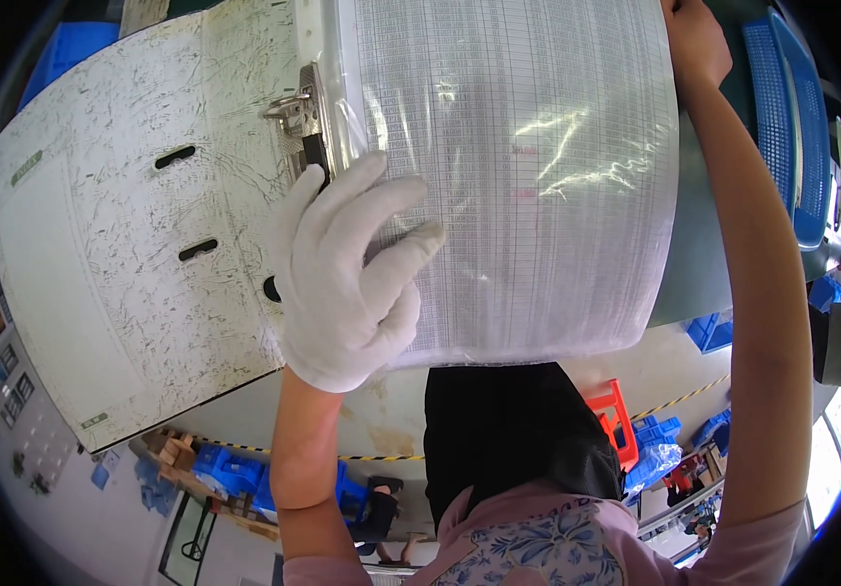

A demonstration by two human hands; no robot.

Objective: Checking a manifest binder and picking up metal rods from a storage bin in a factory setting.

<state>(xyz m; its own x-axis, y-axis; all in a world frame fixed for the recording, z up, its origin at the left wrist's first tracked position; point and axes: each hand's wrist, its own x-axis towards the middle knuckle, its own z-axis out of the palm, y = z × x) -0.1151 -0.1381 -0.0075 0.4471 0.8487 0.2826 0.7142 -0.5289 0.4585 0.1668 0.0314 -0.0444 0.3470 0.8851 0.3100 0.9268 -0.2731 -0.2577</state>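
Observation:
A large lever-arch binder lies open in front of me, its scuffed white cover (147, 225) spread to the left. A metal ring clip (295, 115) runs beside its spine. On the right is a clear plastic sleeve (538, 264) holding sheets printed with dense tables. My left hand (347, 283), in a white glove, rests over the sleeve's inner edge just below the clip, fingers spread. My right hand (699, 44) is bare and curled at the sleeve's upper right edge, with its fingertips partly hidden there.
Blue plastic baskets (799, 127) stand at the right of the green table (689, 273). A blue bin (69, 59) sits at the far left. Below the table edge are a red stool (618, 420), blue crates (230, 467) and yellow-black floor tape (381, 457). Another person (378, 513) is partly visible beyond.

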